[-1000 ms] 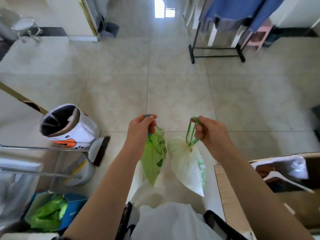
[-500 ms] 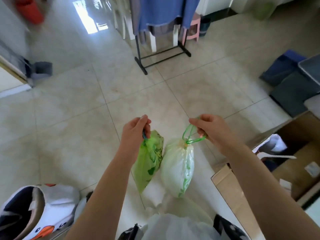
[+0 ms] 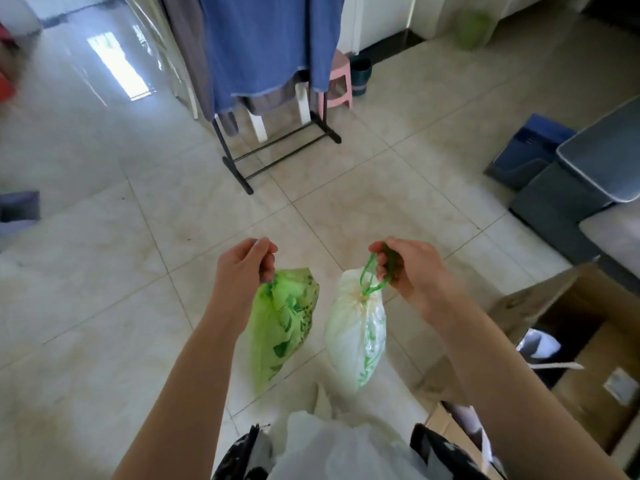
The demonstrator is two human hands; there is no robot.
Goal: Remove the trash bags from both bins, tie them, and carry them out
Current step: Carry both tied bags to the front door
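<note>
Head view, only one. Two hands, two trash bags, both held out over the tiled floor (image 3: 104, 289) in front of the person.

Left hand (image 3: 242, 268) is closed in a fist on the gathered top of the green bag (image 3: 282, 323). That bag hangs free, clear of the floor, with darker green shapes showing through the plastic.

Right hand (image 3: 405, 268) is curled, fingers hooked through the green drawstring loops (image 3: 369, 278) of the white bag (image 3: 356, 334). Neck of that bag is cinched; it has a green printed pattern down one side, no readable text. The two bags hang side by side, close but apart.

Counts around the room: one black clothes rack (image 3: 277, 147) with blue fabric (image 3: 263, 43) draped over it, one pink stool (image 3: 337, 84) behind it, one dark cup-like bin (image 3: 360, 76) just beside the stool. One open cardboard box (image 3: 571, 341) at the right, a small white label inside, too blurred to read. One grey lidded container (image 3: 602, 157) further right, a blue item (image 3: 526, 147) next to it.

No legible brands or writing anywhere.
</note>
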